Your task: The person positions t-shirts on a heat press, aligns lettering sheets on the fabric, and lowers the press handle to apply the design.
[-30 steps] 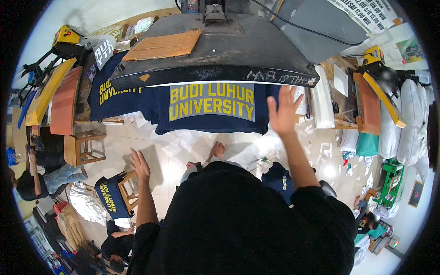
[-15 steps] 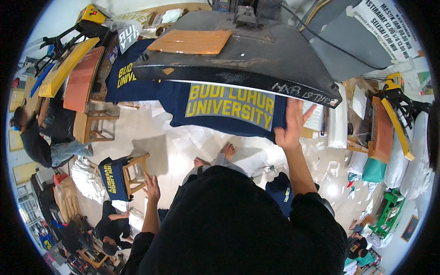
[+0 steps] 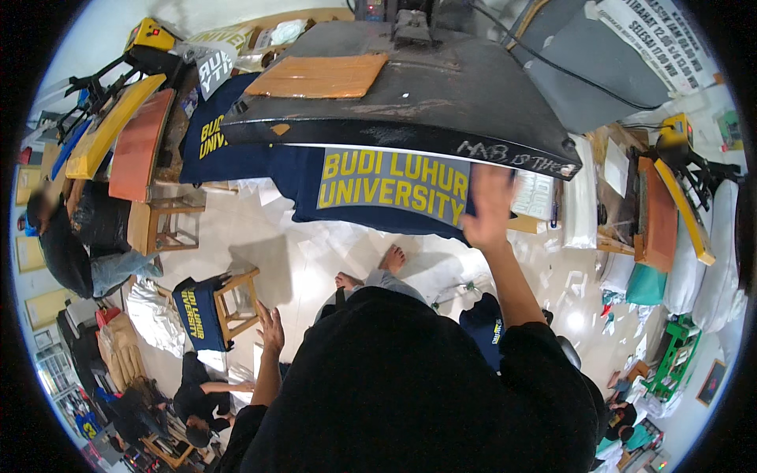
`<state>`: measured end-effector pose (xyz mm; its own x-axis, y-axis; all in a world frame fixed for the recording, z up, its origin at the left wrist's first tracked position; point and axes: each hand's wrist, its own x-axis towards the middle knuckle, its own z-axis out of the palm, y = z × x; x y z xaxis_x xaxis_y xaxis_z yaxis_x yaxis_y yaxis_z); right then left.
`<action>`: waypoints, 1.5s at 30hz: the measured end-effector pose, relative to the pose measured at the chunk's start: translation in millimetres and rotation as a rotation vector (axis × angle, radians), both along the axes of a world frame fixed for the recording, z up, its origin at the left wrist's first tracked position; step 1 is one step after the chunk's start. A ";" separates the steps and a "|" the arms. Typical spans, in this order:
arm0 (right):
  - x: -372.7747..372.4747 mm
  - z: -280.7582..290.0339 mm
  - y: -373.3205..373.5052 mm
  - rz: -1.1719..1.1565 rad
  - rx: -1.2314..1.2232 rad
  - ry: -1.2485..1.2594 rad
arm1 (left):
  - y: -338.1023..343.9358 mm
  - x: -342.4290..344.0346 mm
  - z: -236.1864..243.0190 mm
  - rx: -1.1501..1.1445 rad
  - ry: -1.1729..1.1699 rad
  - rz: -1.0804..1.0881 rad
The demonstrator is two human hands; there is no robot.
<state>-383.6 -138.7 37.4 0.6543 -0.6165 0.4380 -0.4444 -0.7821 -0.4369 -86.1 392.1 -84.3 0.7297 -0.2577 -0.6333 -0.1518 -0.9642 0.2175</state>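
Note:
A navy shirt (image 3: pixel 303 206) lies beneath the raised black plate of a heat press (image 3: pixel 394 102), its near part hanging over the front edge. On the shirt is a grey transfer sheet (image 3: pixel 394 183) with large yellow lettering; its far edge is hidden under the plate. My right hand (image 3: pixel 489 211) rests flat at the right edge of the shirt, fingers stretched toward the plate's front rim and slightly blurred. It holds nothing. Down at my left side, my left hand (image 3: pixel 270 331) hangs in the air with fingers apart, touching nothing.
A wooden stool (image 3: pixel 236 307) with a printed navy shirt stands at lower left. Smaller presses with yellow plates (image 3: pixel 114 130) flank both sides. Paper scraps litter the floor. One person (image 3: pixel 67 248) is at far left, others work behind. A cable hangs right of the press.
My right hand has shifted slightly, its fingers now flatter beside the shirt. The left hand has moved a little to the right. The whole view has shifted slightly.

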 end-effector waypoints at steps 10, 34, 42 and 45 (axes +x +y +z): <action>-4.1 -1.0 -0.6 -0.031 0.166 0.321 | -0.8 22.1 -0.4 -0.092 -0.026 -0.098; 34.5 -8.0 -39.2 -0.315 -0.004 0.322 | 33.3 76.6 -43.7 -0.093 0.075 -0.110; 46.2 -26.2 -36.6 -0.391 0.002 0.522 | 55.5 122.0 -60.3 -0.110 0.078 -0.110; 45.2 -20.1 -40.7 -0.305 0.075 0.385 | 69.4 134.1 -70.3 -0.127 0.088 -0.133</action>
<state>-338.3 -179.4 17.2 0.5445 -0.8257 0.1475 -0.7883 -0.5638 -0.2465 48.1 461.5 -154.6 0.6269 -0.4303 -0.6495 -0.2514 -0.9008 0.3541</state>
